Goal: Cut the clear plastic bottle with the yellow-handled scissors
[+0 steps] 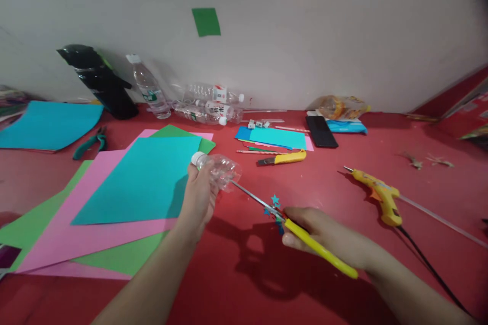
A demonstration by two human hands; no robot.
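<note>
My left hand (200, 195) is closed around a clear plastic bottle top (224, 170) with a white cap, held tilted above the red table. In my right hand (320, 231) is a pair of scissors (316, 249) with yellow handles. The long metal blades point left, and their tips meet the cut end of the bottle; I cannot tell whether they are biting into the plastic. Below the scissors lie small blue and green paper stars (275, 200), partly hidden by the blades and my right hand.
Coloured paper sheets (141, 183) spread over the left side, near pliers (91, 143). Bottles (211, 94) and a black flask (101, 81) stand or lie along the wall. A yellow cutter (285, 158), phone (321, 131) and corded glue gun (377, 190) are on the right.
</note>
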